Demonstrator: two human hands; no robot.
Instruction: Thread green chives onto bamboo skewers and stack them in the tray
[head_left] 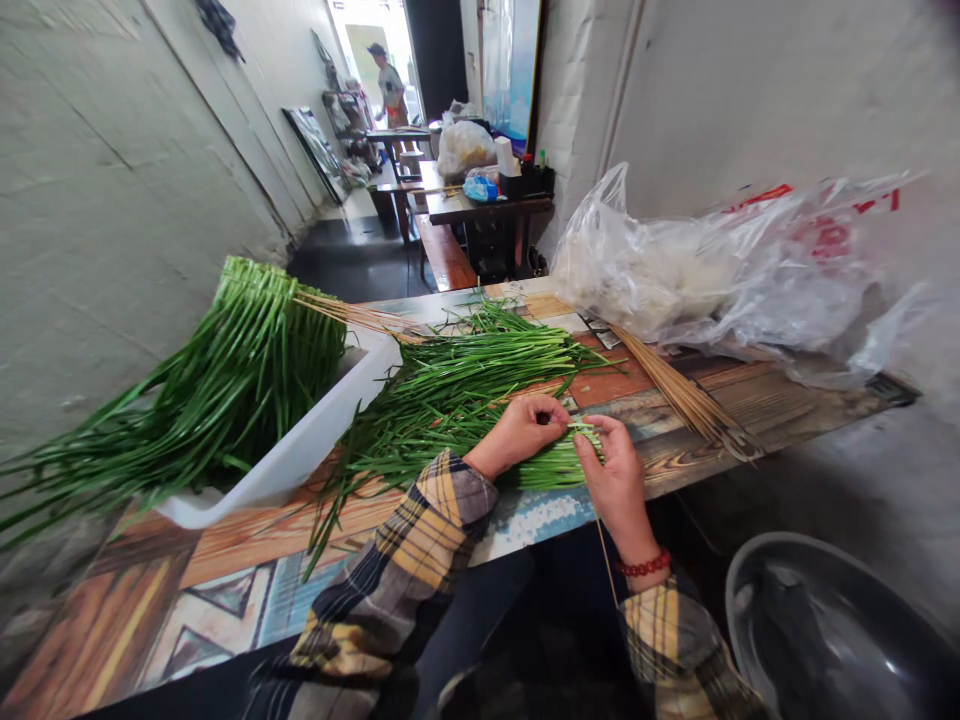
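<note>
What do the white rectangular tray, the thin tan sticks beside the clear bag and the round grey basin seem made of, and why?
White tray: probably smooth plastic; even colour, rounded corner.
Tan sticks: likely unvarnished bamboo or wood; straight, slim, matt.
Grey basin: shiny, perhaps plastic; soft highlights leave metal possible.

Green stalks [551, 473] (pale-ended) lie flat, a thin stick [606, 562] slanting beside them.

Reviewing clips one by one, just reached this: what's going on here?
A person in plaid sleeves has the left hand and right hand at the pale ends of green stalks on the table. A thin stick slants below the right. More stalks lie loose beyond; a bunch with sticks jutting out rests in the white tray. A bundle of sticks lies beside a plastic bag.
</note>
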